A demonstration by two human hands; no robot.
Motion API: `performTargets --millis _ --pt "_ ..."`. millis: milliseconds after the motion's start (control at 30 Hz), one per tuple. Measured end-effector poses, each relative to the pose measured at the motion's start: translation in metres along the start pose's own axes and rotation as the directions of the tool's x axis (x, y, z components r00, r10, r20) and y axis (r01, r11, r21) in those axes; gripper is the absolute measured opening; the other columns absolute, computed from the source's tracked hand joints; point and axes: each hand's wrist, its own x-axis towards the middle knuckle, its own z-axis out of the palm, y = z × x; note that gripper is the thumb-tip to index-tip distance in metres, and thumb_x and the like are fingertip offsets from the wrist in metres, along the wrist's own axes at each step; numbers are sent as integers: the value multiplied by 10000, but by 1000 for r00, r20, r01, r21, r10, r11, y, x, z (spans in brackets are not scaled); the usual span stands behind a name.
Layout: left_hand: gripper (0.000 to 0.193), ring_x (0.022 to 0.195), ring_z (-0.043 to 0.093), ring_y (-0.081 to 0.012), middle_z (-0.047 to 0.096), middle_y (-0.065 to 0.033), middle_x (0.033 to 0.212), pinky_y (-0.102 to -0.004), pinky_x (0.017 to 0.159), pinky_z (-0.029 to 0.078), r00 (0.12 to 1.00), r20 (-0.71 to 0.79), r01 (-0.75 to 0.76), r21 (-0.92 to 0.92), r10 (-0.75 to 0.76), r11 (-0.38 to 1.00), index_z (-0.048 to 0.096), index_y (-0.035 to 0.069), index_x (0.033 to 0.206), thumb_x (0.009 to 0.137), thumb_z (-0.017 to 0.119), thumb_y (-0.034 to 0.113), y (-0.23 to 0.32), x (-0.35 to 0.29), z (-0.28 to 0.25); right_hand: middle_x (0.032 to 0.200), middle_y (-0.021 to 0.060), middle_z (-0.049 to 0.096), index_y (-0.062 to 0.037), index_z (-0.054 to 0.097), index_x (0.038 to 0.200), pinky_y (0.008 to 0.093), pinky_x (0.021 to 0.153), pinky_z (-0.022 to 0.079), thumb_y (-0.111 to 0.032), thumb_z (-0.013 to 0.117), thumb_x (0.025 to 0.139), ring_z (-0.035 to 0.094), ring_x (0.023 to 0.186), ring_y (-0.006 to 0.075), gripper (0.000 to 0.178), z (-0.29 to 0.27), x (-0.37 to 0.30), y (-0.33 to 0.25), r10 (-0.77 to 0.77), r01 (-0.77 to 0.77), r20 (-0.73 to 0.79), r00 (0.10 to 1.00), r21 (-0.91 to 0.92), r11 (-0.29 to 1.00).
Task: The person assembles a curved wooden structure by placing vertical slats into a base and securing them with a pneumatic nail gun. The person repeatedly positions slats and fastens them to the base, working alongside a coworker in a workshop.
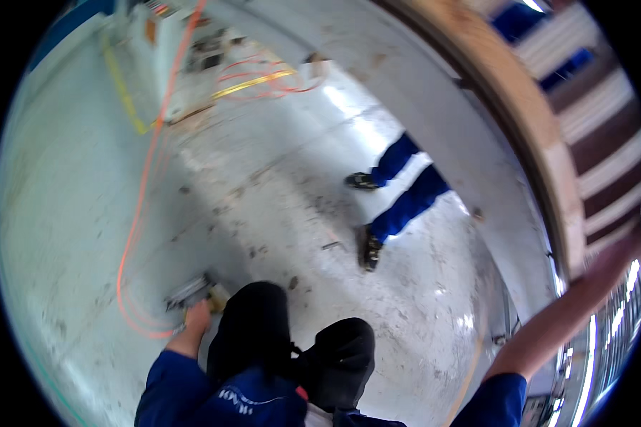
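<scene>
My left hand (199, 317) hangs low beside my left knee, closed round the handle of a nail gun (189, 292) with a grey and yellowish body. An orange air hose (137, 213) runs from its rear end up toward the far left. On the right, my right arm stretches up to a wooden slatted frame (548, 142). My right hand (617, 249) is smeared by motion at the frame's lower slats, so its fingers and any grip cannot be made out.
A long grey beam (434, 107) crosses under the wooden frame. Beyond it, another person's legs (404, 186) in blue trousers and dark shoes stand on the stained grey floor (285, 235). A coil of orange hose (253, 80) lies at the back, beside a yellow strip (249, 84).
</scene>
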Motion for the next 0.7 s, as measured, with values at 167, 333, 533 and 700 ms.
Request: performTargets --millis 167,333,533,700 --pt "675 1106 637 -434 644 -283 1196 -525 925 513 978 -162 81 -296 -134 952 307 11 1375 856 696 200 5 21 11 1091 69 738 -31 764 1064 283 928 492 -146 542 927 663 1017 141 284 0 11 -1 -8 29 -145 989 148 989" --pt "547 1063 653 -434 679 -267 1107 -513 907 525 992 -122 -45 -167 25 985 523 -34 1237 806 722 236 68 -5 -134 885 44 689 1 717 1005 215 722 480 -38 550 901 609 774 80 200 82 -3 -18 -8 29 -54 998 394 919" --pt "352 807 687 -410 691 -247 837 -468 725 529 711 -664 -497 -244 229 833 619 -90 1004 853 728 209 124 -43 -269 748 -20 601 33 671 963 189 575 427 50 545 896 531 621 32 144 95 -14 -47 187 -198 88 978 653 731" --pt "200 671 611 -182 627 -77 760 -351 634 507 622 -705 -783 -550 341 291 585 -29 909 979 609 157 210 -135 -365 718 -48 573 25 648 947 173 521 358 46 575 867 485 594 -7 110 96 -8 -30 139 -205 152 979 670 714"
